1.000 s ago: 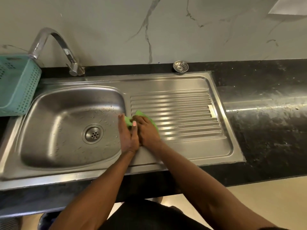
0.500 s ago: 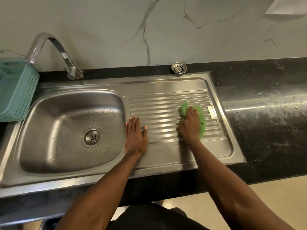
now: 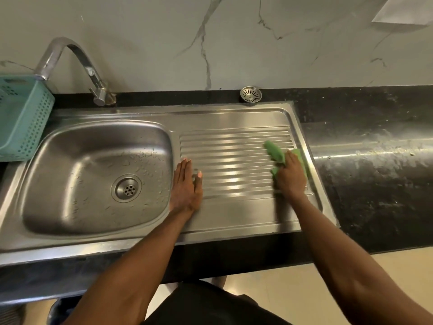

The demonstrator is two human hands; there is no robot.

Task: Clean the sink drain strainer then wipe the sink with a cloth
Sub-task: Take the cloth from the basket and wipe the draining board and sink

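A steel sink [image 3: 70, 141] has a basin on the left and a ribbed drainboard [image 3: 234, 160] on the right. My right hand [image 3: 291, 177] presses a green cloth [image 3: 275, 152] onto the drainboard's right end, fingers bent over it. My left hand [image 3: 186, 186] lies flat, fingers straight, on the strip between basin and drainboard. The round metal drain strainer [image 3: 250, 94] sits on the black counter behind the sink, against the wall. The basin's drain opening [image 3: 126, 188] is uncovered, with water drops around it.
A curved chrome tap [image 3: 77, 59] rises at the back left. A teal plastic basket [image 3: 21, 116] stands left of the basin. Black stone counter [image 3: 375, 172] with smears stretches to the right. A marble-look wall runs behind.
My right hand has slid the green cloth rightwards across the drainboard, from beside the left hand to its right end. My left hand has stayed flat beside the basin.
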